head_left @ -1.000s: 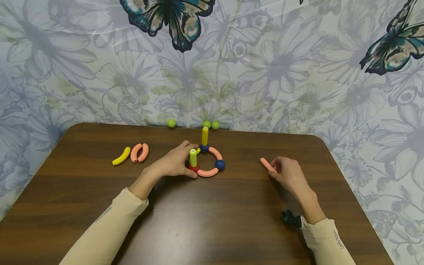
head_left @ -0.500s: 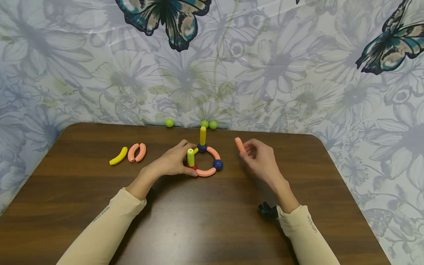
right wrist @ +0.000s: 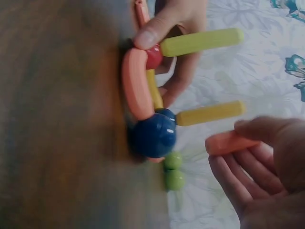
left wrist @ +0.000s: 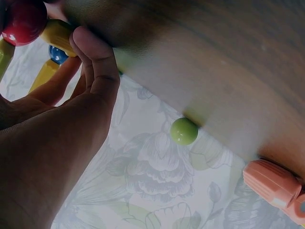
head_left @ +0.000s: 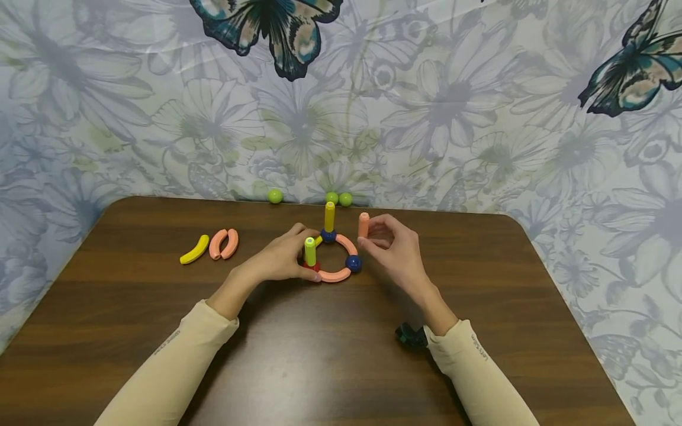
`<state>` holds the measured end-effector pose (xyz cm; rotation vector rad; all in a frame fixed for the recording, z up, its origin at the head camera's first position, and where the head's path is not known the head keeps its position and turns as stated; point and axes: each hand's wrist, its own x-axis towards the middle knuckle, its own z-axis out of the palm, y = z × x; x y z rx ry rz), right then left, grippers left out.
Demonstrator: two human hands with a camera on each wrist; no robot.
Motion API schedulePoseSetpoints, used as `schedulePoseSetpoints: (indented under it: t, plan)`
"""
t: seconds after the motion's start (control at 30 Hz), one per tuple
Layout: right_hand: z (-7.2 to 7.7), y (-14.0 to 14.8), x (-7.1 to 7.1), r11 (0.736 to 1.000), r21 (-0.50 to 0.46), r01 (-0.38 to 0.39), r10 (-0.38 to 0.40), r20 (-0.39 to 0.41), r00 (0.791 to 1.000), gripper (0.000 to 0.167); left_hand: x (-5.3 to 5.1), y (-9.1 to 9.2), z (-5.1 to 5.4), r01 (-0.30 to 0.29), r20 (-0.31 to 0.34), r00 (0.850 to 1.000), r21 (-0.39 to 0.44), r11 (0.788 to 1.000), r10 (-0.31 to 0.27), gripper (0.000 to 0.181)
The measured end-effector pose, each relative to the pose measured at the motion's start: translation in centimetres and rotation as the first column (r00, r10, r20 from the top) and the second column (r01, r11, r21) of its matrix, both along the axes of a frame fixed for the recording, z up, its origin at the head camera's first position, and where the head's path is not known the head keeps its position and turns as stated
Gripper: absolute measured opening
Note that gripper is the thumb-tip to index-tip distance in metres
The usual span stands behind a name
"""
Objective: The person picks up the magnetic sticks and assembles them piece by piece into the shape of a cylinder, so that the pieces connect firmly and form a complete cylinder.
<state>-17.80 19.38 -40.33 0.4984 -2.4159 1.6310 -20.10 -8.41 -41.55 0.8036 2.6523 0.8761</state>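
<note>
Lying at far left on the table point(head_left: 288, 361): loose yellow curve point(head_left: 194, 249), then two loose pink curves point(head_left: 215, 245) facing each other, all well apart from the ring point(head_left: 334, 277). Next, left hand point(head_left: 281, 257) pinches the ring at its red ball point(right wrist: 155, 56), thumb on the near side, fingers behind. Ring is pink arcs point(head_left: 347, 245) plus a yellow arc point(right wrist: 153, 88) between balls. Lime rod point(head_left: 310, 251) stands on the red ball, yellow rod point(head_left: 330, 217) on the far blue ball point(head_left: 328, 236); right blue ball point(head_left: 353, 263) carries no upright. Green balls point(head_left: 274, 196) sit behind, at the back edge: one alone, two side by side. Right of the ring, right hand point(head_left: 395, 248) grips the pink piece point(head_left: 364, 224) between thumb and fingers, roughly upright, near the right blue ball but not touching. Straight or curved, can't tell. To do it well, my take: brace low at the red ball, clear of the lime rod; bring the pink piece over the right blue ball, plumb it, lower straight down, no side push, ease off once it stands. Skewed contact could twist the ring. Containers: none I can see, so nothing to report inside any.
</note>
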Motion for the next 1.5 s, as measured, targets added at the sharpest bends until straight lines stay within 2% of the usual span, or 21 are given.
schedulePoseSetpoints:
  t: [0.13,0.3,0.5,0.77,0.9,1.1,1.2,1.3,1.5]
  plan:
    - [-0.7,-0.2,0.1,0.997,0.023,-0.073,0.072,0.019,0.997,0.03,0.0,-0.1,0.0,0.003,-0.005,1.0,-0.003,1.0,-0.003,0.098]
    - [-1.3,-0.2,0.2,0.994,0.045,-0.1,0.099,0.029,0.995,0.03,0.0,-0.1,-0.1,0.003,-0.01,1.0,-0.002,1.0,-0.003,0.097]
    - [-1.8,-0.1,0.2,0.986,0.018,-0.167,0.166,0.063,0.984,0.031,0.0,-0.1,-0.1,0.009,-0.013,1.0,-0.004,1.0,-0.009,0.097]
    - [-2.2,0.6,0.0,0.979,0.034,-0.203,0.201,0.048,0.978,0.033,-0.2,0.1,-0.1,0.008,-0.012,1.0,-0.016,1.0,-0.009,0.097]
    - [-2.4,0.7,-0.2,0.975,0.07,-0.21,0.209,0.031,0.977,0.034,-0.1,0.0,-0.1,0.003,-0.005,1.0,-0.016,1.0,-0.003,0.098]
    - [-2.9,0.7,-0.4,0.962,0.226,-0.153,0.16,-0.012,0.987,0.034,0.1,-0.1,-0.2,-0.004,-0.004,1.0,-0.014,1.0,0.004,0.098]
    - [-3.3,0.7,-0.4,0.951,0.274,-0.142,0.156,-0.029,0.987,0.037,0.1,-0.2,-0.3,-0.006,-0.002,1.0,-0.012,1.0,0.006,0.098]
    - [-3.7,0.6,-0.4,0.948,0.272,-0.166,0.182,-0.033,0.983,0.042,0.1,-0.1,-0.2,-0.008,0.0,1.0,-0.011,1.0,0.008,0.097]
    - [-4.0,0.5,-0.6,0.95,0.258,-0.173,0.194,-0.057,0.979,0.031,-0.1,0.0,-0.3,-0.016,-0.009,1.0,-0.014,1.0,0.016,0.097]
